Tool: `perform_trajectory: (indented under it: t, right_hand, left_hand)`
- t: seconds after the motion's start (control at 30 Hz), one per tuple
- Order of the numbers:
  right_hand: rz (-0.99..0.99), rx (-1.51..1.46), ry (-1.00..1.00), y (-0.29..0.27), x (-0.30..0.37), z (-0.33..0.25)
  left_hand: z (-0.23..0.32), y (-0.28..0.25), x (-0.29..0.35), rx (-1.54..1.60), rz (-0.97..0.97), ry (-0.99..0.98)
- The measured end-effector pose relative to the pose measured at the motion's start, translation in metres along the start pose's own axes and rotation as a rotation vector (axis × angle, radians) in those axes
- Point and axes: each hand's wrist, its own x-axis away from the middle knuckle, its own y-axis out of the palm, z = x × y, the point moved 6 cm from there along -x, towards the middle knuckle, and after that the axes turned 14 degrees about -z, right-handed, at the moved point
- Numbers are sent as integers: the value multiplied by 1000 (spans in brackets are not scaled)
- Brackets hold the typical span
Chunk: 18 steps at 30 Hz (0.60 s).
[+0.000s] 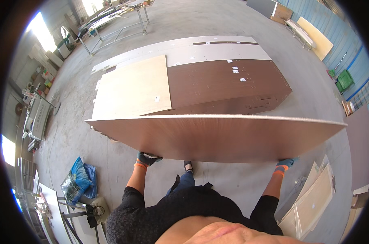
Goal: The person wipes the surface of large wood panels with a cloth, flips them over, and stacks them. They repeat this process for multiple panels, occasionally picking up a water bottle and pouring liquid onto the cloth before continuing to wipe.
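Panel (217,140), big and brown, is held up crossways over the floor (233,179), pale edge at the top; left hand (148,158), in a dark glove with an orange cuff, is gripping its lower edge toward the left; right hand (287,163), gloved the same, has that edge near the right end, fingers partly hidden; just beyond sits a low pile of boards (217,77), cream board (131,89) on top at left; loose sheets (312,199) lie near the right forearm.

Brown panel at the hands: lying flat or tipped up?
Tipped up: the brown panel shows its broad face below a pale upper edge, with the left hand and right hand at its lower edge.
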Motion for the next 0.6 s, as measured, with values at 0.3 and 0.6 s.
perform_trajectory:
  t: [0.3, 0.6]
  right_hand:
    - [-45, 70, 34, 200, -20, 67]
    - [245, 242, 520, 198, -24, 84]
  left_hand:
    - [79, -48, -76, 678, 340, -62]
    - [116, -59, -189, 764, 304, -147]
